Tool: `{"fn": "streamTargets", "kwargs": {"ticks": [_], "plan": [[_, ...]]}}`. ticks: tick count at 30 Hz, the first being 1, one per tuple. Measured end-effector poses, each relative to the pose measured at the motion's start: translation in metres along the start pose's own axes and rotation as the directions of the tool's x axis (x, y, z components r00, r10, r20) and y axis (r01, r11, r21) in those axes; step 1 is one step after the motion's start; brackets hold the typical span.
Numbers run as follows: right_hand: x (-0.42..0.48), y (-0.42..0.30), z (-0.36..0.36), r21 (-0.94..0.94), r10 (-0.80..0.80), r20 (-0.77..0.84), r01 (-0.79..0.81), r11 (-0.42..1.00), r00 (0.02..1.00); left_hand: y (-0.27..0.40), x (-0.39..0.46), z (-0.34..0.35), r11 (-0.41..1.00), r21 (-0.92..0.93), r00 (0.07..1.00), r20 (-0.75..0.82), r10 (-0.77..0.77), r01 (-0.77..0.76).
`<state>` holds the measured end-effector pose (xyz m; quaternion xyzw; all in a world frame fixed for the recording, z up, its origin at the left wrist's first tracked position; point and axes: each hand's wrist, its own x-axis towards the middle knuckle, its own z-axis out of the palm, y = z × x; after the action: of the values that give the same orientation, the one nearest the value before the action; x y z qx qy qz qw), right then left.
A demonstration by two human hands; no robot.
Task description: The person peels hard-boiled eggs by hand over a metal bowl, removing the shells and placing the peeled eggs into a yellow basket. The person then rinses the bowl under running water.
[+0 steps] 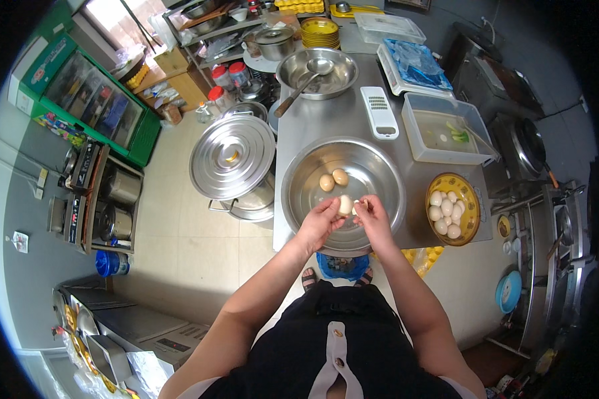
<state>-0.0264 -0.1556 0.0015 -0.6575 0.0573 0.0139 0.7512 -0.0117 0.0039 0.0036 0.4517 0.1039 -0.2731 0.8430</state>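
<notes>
Over the near half of a wide stainless steel basin [292, 199], my left hand [322, 222] holds a pale, partly peeled egg [345, 205]. Close to its right, my right hand [373, 218] pinches a small piece of eggshell [357, 207] between thumb and fingers. Two brown eggs [333, 180] lie together in the basin, beyond my left hand. To the right of the basin, a yellow patterned bowl [471, 219] holds several pale, smooth eggs [447, 210].
A lidded steel stockpot [232, 159] stands left of the metal table [324, 117]. Farther back are a steel bowl with a ladle [317, 75], a white grater [379, 112] and a plastic tub [447, 128]. A blue-bagged bin [343, 267] sits below the table edge.
</notes>
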Motion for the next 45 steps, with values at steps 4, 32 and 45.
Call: {"fn": "streamTargets", "kwargs": {"ticks": [4,32,45], "plan": [[0.0,0.001,0.002,-0.074,-0.058,0.028,0.06,0.995,0.998,0.003,-0.002,0.006,0.995,0.097,1.0,-0.003,0.005,-0.004],[-0.095,-0.053,-0.041,-0.593,0.068,0.208,0.07,0.802,0.976,-0.009,0.049,-0.027,0.16,0.987,0.975,-0.037,0.221,0.001],[-0.107,0.091,-0.04,-0.825,0.103,0.176,0.09,0.557,0.979,0.0,0.061,-0.009,-0.346,0.938,0.985,0.077,0.156,-0.019]]}}
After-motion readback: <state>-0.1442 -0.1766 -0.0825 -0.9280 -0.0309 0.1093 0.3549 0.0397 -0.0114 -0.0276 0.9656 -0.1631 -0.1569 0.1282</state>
